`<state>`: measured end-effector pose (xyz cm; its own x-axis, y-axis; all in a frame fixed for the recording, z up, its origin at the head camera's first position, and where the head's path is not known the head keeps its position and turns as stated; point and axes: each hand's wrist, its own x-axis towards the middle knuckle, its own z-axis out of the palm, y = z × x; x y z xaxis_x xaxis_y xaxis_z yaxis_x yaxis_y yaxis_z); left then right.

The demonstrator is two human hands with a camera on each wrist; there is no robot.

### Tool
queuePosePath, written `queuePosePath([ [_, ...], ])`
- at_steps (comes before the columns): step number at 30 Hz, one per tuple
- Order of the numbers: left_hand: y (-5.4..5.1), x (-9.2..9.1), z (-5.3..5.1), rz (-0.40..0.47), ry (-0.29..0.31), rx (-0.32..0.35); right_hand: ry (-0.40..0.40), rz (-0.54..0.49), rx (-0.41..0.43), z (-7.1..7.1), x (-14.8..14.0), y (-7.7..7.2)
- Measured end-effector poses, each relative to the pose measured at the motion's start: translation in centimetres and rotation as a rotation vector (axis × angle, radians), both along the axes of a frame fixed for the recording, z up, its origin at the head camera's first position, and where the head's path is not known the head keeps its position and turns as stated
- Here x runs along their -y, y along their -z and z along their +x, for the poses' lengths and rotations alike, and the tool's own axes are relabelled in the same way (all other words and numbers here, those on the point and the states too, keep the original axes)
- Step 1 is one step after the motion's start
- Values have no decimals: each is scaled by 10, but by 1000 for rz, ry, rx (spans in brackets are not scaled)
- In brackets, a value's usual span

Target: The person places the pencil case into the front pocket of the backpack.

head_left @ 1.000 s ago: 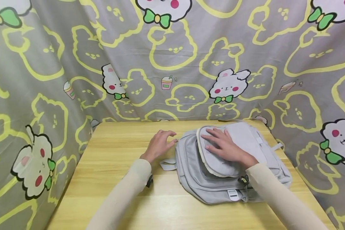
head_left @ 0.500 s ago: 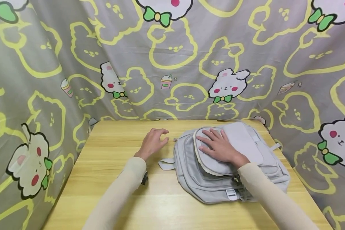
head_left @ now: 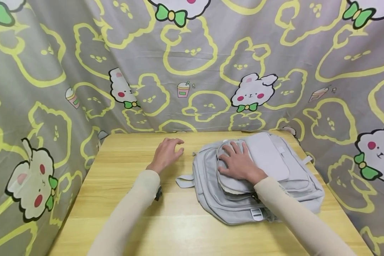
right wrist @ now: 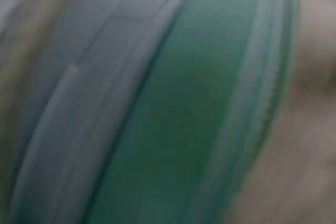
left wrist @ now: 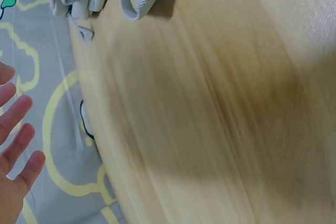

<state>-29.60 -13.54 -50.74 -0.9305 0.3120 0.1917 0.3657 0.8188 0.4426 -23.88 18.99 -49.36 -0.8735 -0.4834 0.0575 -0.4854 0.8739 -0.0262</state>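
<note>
A grey backpack (head_left: 211, 201) lies on the wooden table, right of the middle in the head view. My right hand (head_left: 238, 164) rests on its rounded front pocket (head_left: 235, 186), fingers spread and slightly bent, pressing the fabric. In the right wrist view, close blurred grey fabric (right wrist: 105, 93) and a green-looking band (right wrist: 178, 98) fill most of the picture. My left hand (head_left: 167, 151) hovers over the table left of the backpack, fingers loosely curved, holding nothing. Its fingers (left wrist: 18, 116) also show at the edge of the left wrist view, apart from the bag.
A strap loop (head_left: 185, 181) sticks out from the backpack's left side. A white buckle (head_left: 256, 214) lies at its near edge. The wooden table (head_left: 121, 156) extends left and in front of the bag. A patterned grey curtain (head_left: 192, 71) hangs behind and on both sides.
My left hand has drawn leftward, away from the backpack. The right hand has shifted slightly left, its fingers now more bent, and the pocket beneath it looks pressed flatter.
</note>
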Motion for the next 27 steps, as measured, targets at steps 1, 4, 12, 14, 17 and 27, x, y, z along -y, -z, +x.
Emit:
queuePosePath([
  [1, -1, 1, 0, -8, -2, 4, 7, 11, 8, 0, 2, 0],
  [4, -4, 5, -1, -22, -11, 16, 24, 39, 23, -1, 8, -1],
  [12, -19, 16, -13, -72, -43, 5, 28, 82, 101, -19, 18, -25],
  [14, -22, 17, -15, -85, -46, 11, 5, 93, 154, -23, 19, -37],
  [17, -28, 21, -18, -119, -43, 21, -58, 90, 212, -32, 18, -56],
  [27, -63, 28, -36, -208, -80, 64, -75, -133, 98, -82, 35, -81],
])
